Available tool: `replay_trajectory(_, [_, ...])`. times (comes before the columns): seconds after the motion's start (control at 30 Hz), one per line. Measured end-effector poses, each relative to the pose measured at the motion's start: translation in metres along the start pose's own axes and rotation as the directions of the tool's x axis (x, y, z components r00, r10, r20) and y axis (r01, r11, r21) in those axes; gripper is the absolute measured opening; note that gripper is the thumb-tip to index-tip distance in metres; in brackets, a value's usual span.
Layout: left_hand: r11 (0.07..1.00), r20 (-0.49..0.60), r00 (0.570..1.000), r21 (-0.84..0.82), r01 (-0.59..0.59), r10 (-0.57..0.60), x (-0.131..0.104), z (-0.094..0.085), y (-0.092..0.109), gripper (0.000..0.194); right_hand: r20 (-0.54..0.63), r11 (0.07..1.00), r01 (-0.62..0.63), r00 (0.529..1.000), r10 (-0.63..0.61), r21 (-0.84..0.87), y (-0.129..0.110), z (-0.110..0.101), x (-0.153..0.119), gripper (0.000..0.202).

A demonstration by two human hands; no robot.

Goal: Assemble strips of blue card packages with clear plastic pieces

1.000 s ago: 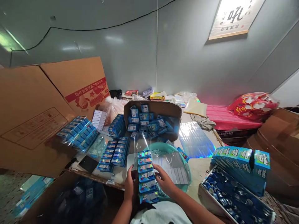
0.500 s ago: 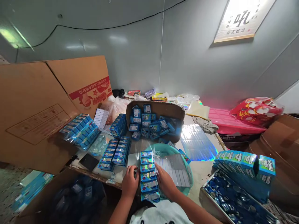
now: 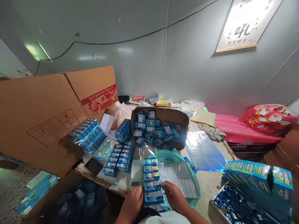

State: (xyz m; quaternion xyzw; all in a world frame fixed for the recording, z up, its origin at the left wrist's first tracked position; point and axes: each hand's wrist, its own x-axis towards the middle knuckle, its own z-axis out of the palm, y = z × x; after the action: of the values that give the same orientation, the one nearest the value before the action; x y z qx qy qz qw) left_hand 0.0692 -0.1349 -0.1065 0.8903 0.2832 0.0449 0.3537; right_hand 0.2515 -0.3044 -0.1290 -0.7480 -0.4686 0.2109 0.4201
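A single row of small blue candy boxes in a clear plastic bag stands between my hands, its loose film rising above the far end. My left hand is closed at the near left edge of this bag. At its right edge, my right hand has its fingers curled against the side. Under and beside the row is a teal basin, with white strips in clear film and pale small pieces. A flat scale-like device lies left of the row.
Behind stands an open carton of loose blue boxes. Packed rows of boxes and a black phone-like slab lie left. A shiny film sheet lies right. A tray of blue round pieces stands front right; a big carton rises left.
My view has shifted, so the scene sits lower and further right. Both hands have drawn nearer my body along the row's sides. The left fingers, earlier curled apart, are now closed.
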Motion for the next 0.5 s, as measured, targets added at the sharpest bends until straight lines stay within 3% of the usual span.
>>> replay_trajectory(0.1, [1.0,0.01,1.0,-0.019,-0.003,0.004,-0.007,-0.002,0.004,0.03,0.105,0.995,-0.019,0.994,0.029,-0.094,-0.005,-0.005,-0.004,0.042])
replay_trajectory(0.2, [0.998,0.011,1.0,-0.06,-0.019,0.019,-0.007,-0.008,0.006,0.029,0.125,0.99,-0.042,0.99,0.059,-0.135,-0.006,-0.007,-0.006,0.034])
replay_trajectory(0.27, [0.989,0.061,0.997,-0.144,-0.034,0.043,-0.007,-0.013,-0.001,0.021,0.147,0.997,-0.012,0.989,0.022,-0.073,0.002,-0.005,-0.009,0.053])
replay_trajectory(0.33, [0.963,0.141,0.989,-0.271,-0.001,0.041,-0.007,-0.014,-0.014,0.047,0.199,1.0,0.007,0.98,-0.01,0.014,0.017,0.001,-0.012,0.076])
replay_trajectory(0.4, [0.934,0.214,0.977,-0.348,0.08,-0.004,-0.004,-0.009,-0.031,0.083,0.24,0.997,-0.052,0.97,0.038,0.05,0.038,0.013,-0.012,0.076])
replay_trajectory(0.5, [0.931,0.255,0.961,-0.312,0.188,-0.108,0.003,0.01,-0.047,0.099,0.241,0.988,-0.15,0.961,0.136,0.043,0.066,0.036,-0.007,0.07])
